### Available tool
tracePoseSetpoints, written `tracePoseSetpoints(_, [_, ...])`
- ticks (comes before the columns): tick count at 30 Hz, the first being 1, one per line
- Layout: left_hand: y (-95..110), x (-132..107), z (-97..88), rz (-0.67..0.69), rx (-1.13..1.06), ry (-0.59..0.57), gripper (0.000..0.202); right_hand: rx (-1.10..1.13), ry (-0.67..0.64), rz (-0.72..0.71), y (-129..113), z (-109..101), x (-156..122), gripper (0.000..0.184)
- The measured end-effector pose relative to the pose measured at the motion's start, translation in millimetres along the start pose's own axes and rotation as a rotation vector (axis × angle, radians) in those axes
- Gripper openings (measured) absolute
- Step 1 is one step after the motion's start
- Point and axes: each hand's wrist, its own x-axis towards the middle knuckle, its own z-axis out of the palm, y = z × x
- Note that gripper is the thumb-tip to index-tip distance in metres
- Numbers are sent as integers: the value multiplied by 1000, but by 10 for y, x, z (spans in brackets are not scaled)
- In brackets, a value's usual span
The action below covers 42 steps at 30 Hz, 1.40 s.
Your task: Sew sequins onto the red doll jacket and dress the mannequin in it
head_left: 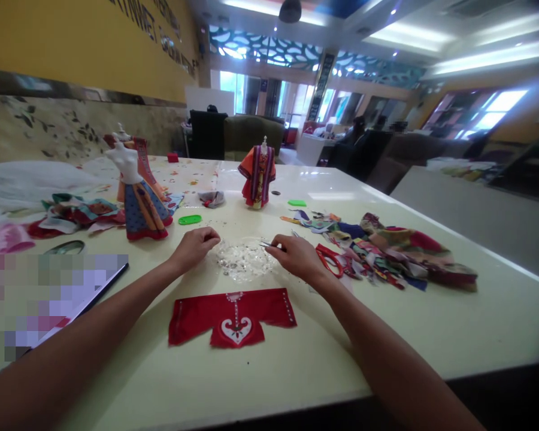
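Observation:
My right hand (296, 257) is shut on a pair of slim metal tweezers (266, 244), whose tips reach the edge of a loose heap of silvery sequins (243, 261). The heap lies on a clear plastic sheet. My left hand (193, 248) rests on the white table (269, 371) just left of the heap, fingers curled, with nothing visible in them. Below both hands lies a flat red doll-sized jacket (236, 317) with a white heart-shaped trim at its collar. Red-handled scissors (330, 261) lie beside my right hand.
A heap of colourful fabric scraps (395, 254) lies to the right. Two dressed doll mannequins (144, 203) (258, 176) stand ahead, with more cloth (76, 215) at the left and green plastic lids (190, 219) nearby. A blurred patch covers the lower left. Sofas and seated people (357, 140) lie beyond the table.

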Motion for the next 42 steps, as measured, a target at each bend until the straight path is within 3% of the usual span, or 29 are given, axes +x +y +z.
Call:
tracePoseSetpoints(6, [-87, -9, 58, 36, -23, 5, 21, -35, 11, 89, 104, 130, 102, 32])
tracePoseSetpoints(11, [-80, -28, 28, 141, 87, 43, 33, -75, -23, 54, 109, 204, 114, 30])
tracePoseSetpoints(16, [-121, -32, 111, 263, 124, -15, 20, -94, -21, 21, 103, 247, 100, 29])
tracePoseSetpoints(23, [-158, -47, 189, 449, 215, -131, 19, -101, -27, 7, 79, 233, 81, 27])
tracePoseSetpoints(36, [-178, -49, 190, 440, 236, -210, 14, -89, -22, 11, 89, 225, 85, 27])
tracePoseSetpoints(42, [-198, -23, 140, 392, 254, -216, 14, -27, 72, 54, 222, 90, 106, 24])
